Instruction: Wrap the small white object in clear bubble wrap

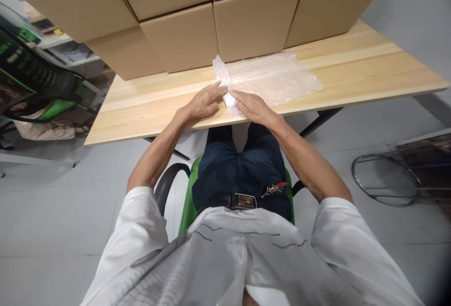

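figure: seated person at a wooden table [352, 69]. the left hand [204, 103] and right hand [254, 108] lay flat, fingers spread, pressing the folded near corner of a bubble wrap sheet [271, 77] close to the table's front edge; neither hand clasped anything. the light sheet probably could have slid off that edge or sprung open had the pressure eased. stacked cardboard boxes [214, 29] closed off the back; bare wood lay free to the right.

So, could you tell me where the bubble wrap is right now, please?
The bubble wrap lies on the wooden table, just in front of the cardboard boxes; the left hand and right hand press its near-left end.
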Available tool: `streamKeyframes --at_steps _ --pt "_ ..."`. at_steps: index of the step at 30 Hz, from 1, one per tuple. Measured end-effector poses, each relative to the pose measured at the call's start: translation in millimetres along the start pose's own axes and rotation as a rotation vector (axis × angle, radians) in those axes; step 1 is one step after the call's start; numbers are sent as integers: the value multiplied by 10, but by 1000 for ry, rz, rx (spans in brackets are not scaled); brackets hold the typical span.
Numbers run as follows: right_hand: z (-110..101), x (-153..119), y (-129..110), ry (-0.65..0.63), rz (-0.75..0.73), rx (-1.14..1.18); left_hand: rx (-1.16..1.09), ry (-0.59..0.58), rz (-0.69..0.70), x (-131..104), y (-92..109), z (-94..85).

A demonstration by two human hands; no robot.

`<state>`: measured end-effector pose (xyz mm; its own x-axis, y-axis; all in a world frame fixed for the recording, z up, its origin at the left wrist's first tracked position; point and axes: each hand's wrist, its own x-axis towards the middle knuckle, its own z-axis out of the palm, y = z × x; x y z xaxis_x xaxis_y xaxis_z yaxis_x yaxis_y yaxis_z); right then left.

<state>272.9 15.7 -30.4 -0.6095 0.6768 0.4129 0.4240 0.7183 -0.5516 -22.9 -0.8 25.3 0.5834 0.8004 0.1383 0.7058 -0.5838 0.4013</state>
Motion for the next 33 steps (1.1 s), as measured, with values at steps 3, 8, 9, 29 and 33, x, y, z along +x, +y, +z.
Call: streamKeyframes --at_steps 3,8,9,29,33 --pt "-78 -19 -8 -37 -26 -7 80 18 -12 -5 53 61" --pt "-207 -56 -16 -115 -11 -49 121 33 18 -65 69 175" --pt "-226 -53 -13 -122 -4 -49 122 35 23 -84 69 191" --pt "35 -315 -634 33 -37 -341 74 -10 100 -32 261 140" --pt "93 -362 -579 19 33 -352 28 -21 78 -31 280 126"
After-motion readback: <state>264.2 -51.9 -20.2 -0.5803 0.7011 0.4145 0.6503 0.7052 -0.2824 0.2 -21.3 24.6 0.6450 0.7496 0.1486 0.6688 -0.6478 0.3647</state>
